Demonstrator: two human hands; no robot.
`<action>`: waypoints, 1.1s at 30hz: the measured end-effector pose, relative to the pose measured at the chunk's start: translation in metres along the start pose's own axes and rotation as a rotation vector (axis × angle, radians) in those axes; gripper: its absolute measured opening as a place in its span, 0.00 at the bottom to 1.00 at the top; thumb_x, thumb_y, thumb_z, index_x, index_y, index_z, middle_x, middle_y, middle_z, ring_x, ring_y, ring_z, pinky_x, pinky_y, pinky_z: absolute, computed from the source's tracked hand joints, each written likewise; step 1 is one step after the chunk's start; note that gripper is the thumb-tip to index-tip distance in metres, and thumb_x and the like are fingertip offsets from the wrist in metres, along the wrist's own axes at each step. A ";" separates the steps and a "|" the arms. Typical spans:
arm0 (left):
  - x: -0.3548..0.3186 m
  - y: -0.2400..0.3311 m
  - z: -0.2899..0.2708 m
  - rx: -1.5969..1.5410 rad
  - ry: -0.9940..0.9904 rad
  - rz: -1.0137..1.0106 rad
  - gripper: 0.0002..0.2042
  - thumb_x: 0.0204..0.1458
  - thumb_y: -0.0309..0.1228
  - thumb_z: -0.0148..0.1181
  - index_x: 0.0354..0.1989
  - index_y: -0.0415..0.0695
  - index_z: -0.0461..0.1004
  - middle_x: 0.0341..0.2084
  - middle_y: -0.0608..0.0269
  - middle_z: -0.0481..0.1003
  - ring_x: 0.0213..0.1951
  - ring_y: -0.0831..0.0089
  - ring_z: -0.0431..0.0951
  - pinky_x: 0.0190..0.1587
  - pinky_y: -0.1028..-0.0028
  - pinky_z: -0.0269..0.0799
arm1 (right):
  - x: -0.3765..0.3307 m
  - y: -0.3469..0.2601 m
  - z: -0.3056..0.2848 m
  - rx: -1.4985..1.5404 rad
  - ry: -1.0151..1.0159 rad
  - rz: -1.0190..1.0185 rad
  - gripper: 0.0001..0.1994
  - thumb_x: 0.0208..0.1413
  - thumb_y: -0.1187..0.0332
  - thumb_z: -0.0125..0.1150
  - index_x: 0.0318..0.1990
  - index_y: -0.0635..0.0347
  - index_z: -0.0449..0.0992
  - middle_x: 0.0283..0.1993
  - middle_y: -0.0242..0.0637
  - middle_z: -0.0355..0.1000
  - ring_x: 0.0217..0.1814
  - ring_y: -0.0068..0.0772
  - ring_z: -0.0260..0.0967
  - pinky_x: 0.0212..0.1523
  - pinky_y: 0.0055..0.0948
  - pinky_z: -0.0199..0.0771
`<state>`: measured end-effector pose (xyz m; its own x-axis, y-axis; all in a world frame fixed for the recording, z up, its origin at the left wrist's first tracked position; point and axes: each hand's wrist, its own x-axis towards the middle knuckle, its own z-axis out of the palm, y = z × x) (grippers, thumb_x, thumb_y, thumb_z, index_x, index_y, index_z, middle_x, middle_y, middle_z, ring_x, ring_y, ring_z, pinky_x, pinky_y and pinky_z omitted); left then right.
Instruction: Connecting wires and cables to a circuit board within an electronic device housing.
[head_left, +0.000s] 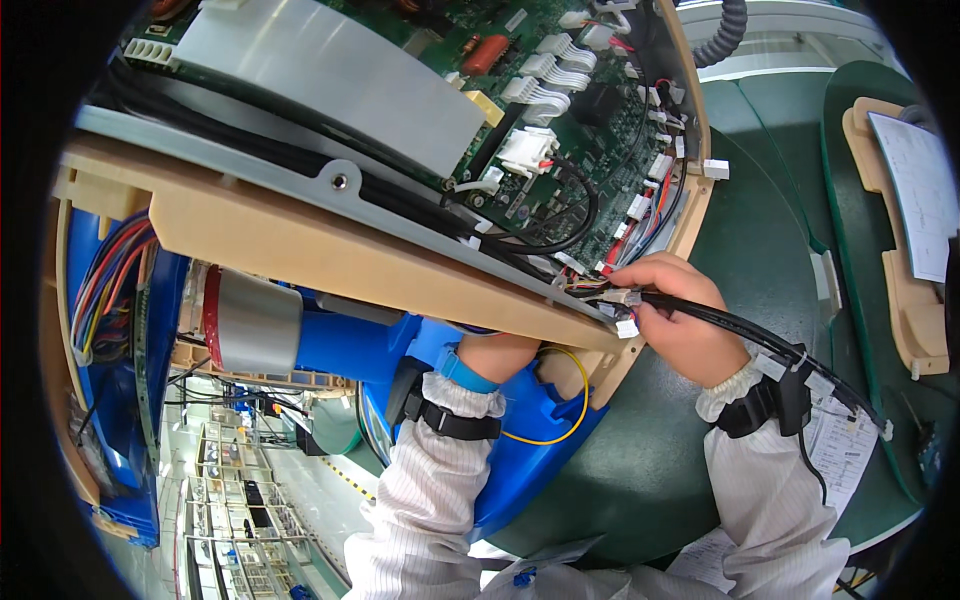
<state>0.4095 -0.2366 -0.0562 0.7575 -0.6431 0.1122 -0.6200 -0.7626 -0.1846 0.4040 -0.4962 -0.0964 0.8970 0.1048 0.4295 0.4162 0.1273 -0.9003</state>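
The black cable bundle (pixel 765 325) lies at the lower right corner of a beige housing (pixel 350 255), its near end among thin coloured wires and small white connectors, its tail crossing the right wrist and drooping over the green table (pixel 765 170). Beside that corner, inside the housing, sits a green circuit board (pixel 615 135) with rows of white plugs, looped black leads and an orange-red component; a bare metal plate (pixel 340 85) covers part of it. The beige side wall stands between the two hands and blocks the view behind it. Below the wall are a blue shell (pixel 520 475), a looped yellow wire (pixel 585 395) and a silver cylinder (pixel 255 325) with a red rim.

White tags hang on several leads, their print too small to read. A printed sheet (pixel 915 190) lies at far right, and another paper (pixel 842 445) lies partly under the right forearm.

The right hand (pixel 690 320) pinches the bundle's near end between thumb and forefinger. The left hand (pixel 497 357) reaches behind the wall; its fingers are hidden, so whether it grips anything cannot be told.
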 end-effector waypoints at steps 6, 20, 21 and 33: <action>0.009 0.008 -0.007 -0.228 -0.005 -0.057 0.16 0.60 0.31 0.49 0.55 0.43 0.70 0.52 0.50 0.71 0.55 0.56 0.70 0.58 0.60 0.66 | -0.002 -0.004 0.002 0.036 0.021 0.091 0.15 0.46 0.84 0.52 0.42 0.63 0.77 0.37 0.41 0.72 0.35 0.34 0.71 0.35 0.26 0.69; 0.014 0.015 -0.005 0.040 0.095 -0.057 0.12 0.53 0.30 0.55 0.45 0.45 0.78 0.40 0.54 0.78 0.43 0.54 0.77 0.49 0.58 0.72 | -0.003 0.004 0.004 0.122 0.021 0.047 0.15 0.48 0.84 0.51 0.43 0.64 0.78 0.40 0.39 0.73 0.39 0.30 0.71 0.40 0.25 0.69; 0.016 0.018 -0.009 0.045 0.098 -0.051 0.12 0.53 0.30 0.55 0.45 0.45 0.78 0.40 0.54 0.78 0.43 0.54 0.77 0.49 0.58 0.72 | -0.003 0.003 0.005 0.153 0.033 0.063 0.15 0.49 0.84 0.52 0.44 0.65 0.78 0.41 0.39 0.73 0.39 0.29 0.71 0.41 0.25 0.69; 0.009 0.018 -0.023 0.057 0.018 -0.042 0.11 0.52 0.30 0.54 0.40 0.43 0.79 0.33 0.52 0.78 0.38 0.52 0.78 0.43 0.58 0.73 | -0.004 -0.002 0.002 0.079 0.033 0.117 0.15 0.48 0.83 0.54 0.44 0.64 0.78 0.37 0.36 0.70 0.32 0.23 0.66 0.35 0.21 0.67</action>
<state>0.4008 -0.2576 -0.0355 0.7787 -0.6119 0.1385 -0.5746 -0.7842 -0.2344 0.3991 -0.4950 -0.0965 0.9435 0.0913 0.3187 0.2971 0.1940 -0.9349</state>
